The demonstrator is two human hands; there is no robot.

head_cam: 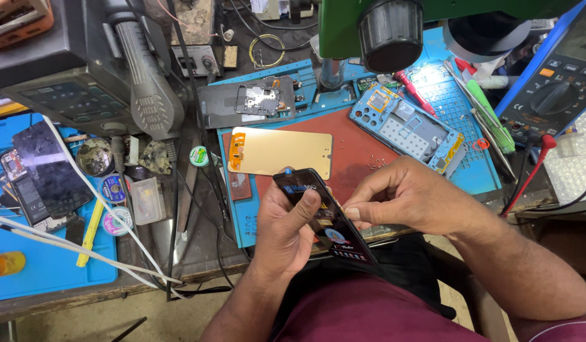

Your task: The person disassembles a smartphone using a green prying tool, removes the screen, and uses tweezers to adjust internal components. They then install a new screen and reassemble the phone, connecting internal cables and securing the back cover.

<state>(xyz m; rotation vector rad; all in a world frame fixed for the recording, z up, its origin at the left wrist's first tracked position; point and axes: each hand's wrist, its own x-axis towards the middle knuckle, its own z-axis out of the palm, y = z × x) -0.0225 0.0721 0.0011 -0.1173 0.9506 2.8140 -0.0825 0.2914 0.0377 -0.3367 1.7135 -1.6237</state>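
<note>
My left hand (286,225) grips a black phone display panel (324,218), tilted, with round stickers on its glass and my thumb lying across its upper part. My right hand (404,199) pinches at the panel's right edge with thumb and forefinger. Just beyond the hands, a gold-backed screen (280,152) lies flat on the red mat (356,149). A blue phone frame (407,130) with its insides exposed lies farther right on the blue work mat (477,171).
A dark phone back with a board (245,101) lies at the mat's far edge. A hot-air gun (150,82) stands left, a multimeter (553,95) right, a green microscope (394,25) overhead. Screwdrivers (483,107), white cables (96,202) and small parts crowd the bench.
</note>
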